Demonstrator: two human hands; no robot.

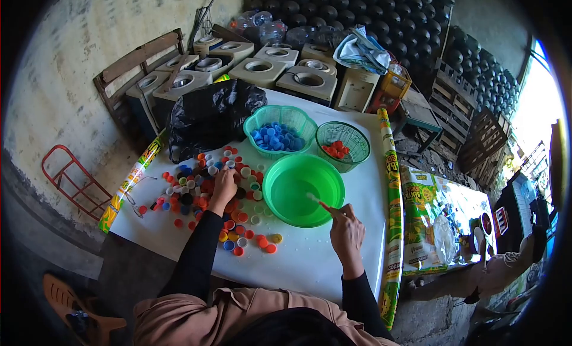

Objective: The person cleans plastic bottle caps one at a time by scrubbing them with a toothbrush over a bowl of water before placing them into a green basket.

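Observation:
My left hand [223,185] rests fingers-down on a spread of loose bottle caps [202,191] in red, blue, white and orange on the white table [310,256]. At the rim of an empty green bowl [303,190], my right hand [347,227] pinches a small cap, with a white cap in the air over the bowl. Behind it stand a green basket of blue caps [280,130] and a smaller green basket of red caps [342,144].
A black plastic bag [208,116] lies at the table's back left. White plastic units [262,72] stand stacked behind the table, with dark bottles on racks [369,12] beyond. A second table with printed bags [429,221] is at right. A red metal frame [68,179] lies on the floor at left.

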